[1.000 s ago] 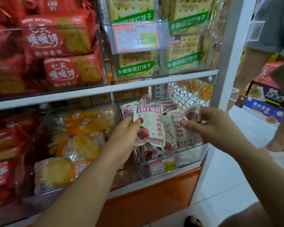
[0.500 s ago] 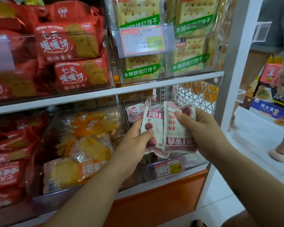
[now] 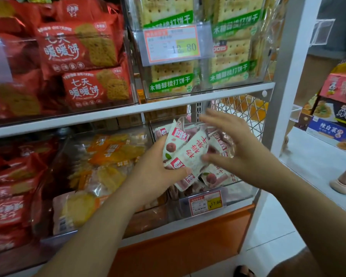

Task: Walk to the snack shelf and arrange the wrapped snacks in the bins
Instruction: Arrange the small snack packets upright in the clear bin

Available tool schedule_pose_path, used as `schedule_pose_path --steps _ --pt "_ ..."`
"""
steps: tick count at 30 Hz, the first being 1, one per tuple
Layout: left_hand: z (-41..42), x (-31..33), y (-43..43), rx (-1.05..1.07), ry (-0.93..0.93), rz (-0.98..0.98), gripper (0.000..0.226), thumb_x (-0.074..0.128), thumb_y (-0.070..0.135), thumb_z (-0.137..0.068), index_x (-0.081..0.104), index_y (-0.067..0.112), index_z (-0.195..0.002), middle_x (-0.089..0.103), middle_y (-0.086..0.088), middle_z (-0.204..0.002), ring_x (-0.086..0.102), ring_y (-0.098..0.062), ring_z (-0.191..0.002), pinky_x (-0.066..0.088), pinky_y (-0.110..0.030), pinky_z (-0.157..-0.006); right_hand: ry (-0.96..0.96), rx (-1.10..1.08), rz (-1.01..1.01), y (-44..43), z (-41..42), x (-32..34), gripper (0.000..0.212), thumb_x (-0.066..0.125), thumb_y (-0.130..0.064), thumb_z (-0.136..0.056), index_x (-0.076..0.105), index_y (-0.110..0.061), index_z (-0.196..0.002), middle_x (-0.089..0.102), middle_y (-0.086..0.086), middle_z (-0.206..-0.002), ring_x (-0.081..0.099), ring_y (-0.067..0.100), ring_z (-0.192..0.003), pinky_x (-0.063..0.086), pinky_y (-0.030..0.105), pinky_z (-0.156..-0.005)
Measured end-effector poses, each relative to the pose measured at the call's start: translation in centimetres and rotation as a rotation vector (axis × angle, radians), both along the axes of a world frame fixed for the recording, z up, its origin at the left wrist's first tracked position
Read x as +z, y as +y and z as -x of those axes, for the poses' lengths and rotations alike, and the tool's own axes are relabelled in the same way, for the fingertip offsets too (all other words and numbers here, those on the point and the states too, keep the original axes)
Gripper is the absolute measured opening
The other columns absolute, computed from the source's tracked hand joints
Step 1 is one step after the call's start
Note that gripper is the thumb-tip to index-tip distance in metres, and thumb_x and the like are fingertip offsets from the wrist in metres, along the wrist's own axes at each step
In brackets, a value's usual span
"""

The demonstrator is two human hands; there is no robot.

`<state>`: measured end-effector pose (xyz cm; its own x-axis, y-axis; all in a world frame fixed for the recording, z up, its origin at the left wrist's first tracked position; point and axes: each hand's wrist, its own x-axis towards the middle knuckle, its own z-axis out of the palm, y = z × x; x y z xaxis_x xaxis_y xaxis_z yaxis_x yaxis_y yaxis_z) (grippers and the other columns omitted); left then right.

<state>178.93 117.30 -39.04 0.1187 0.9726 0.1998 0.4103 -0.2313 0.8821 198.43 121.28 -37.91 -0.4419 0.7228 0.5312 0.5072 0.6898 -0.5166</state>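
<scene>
My left hand (image 3: 158,170) grips a small bunch of white wrapped snack packets (image 3: 186,152) with red fruit pictures, held above the clear bin (image 3: 246,188) on the lower shelf at the right. More of the same packets lie inside that bin (image 3: 216,176). My right hand (image 3: 234,148) is beside the bunch on the right, fingers spread and blurred, with its thumb near the packets; it holds nothing that I can see.
A clear bin of yellow and orange snack packets (image 3: 108,166) stands to the left. Red biscuit packs (image 3: 78,62) and green-labelled cracker packs (image 3: 228,56) fill the upper shelf. A price tag (image 3: 205,202) hangs on the bin's front. Another person (image 3: 332,56) stands in the aisle at the right.
My right hand has let go of its packets and opened, fingers spread. The bunch now sits in my left hand alone, turned and tilted over the bin.
</scene>
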Motion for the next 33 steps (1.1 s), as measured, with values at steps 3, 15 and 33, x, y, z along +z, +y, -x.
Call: schedule_pose_path --steps 3,15,33 --pt "0.3 0.0 -0.1 -0.059 0.027 0.053 0.058 0.075 0.012 -0.077 0.046 0.048 -0.112 0.069 0.016 -0.102 0.067 -0.002 -0.090 0.057 -0.036 -0.082 -0.246 0.060 -0.158 0.5 0.4 -1.1 0.062 0.077 -0.034 -0.070 0.050 -0.036 -0.127 0.036 -0.011 -0.143 0.022 0.014 -0.136 0.016 0.032 -0.109" --pt "-0.1 -0.2 0.6 0.022 -0.303 0.043 0.034 0.066 0.023 -0.083 0.055 0.027 -0.115 0.072 0.004 -0.102 0.070 -0.017 -0.091 0.057 -0.042 -0.077 -0.058 0.001 0.314 0.4 0.5 -1.4 0.024 0.072 -0.036 -0.076 0.053 -0.027 -0.089 0.065 -0.013 -0.083 0.065 0.000 -0.068 0.051 0.016 -0.053" --pt "-8.2 -1.5 4.9 0.018 -0.042 -0.052 0.046 0.071 0.021 -0.082 0.043 0.034 -0.116 0.060 0.024 -0.096 0.060 0.009 -0.086 0.052 -0.016 -0.074 0.200 -0.293 0.372 1.8 -5.5 -1.6 0.022 0.068 -0.037 -0.077 0.064 -0.027 -0.096 0.071 -0.006 -0.094 0.069 0.011 -0.079 0.058 0.033 -0.074"
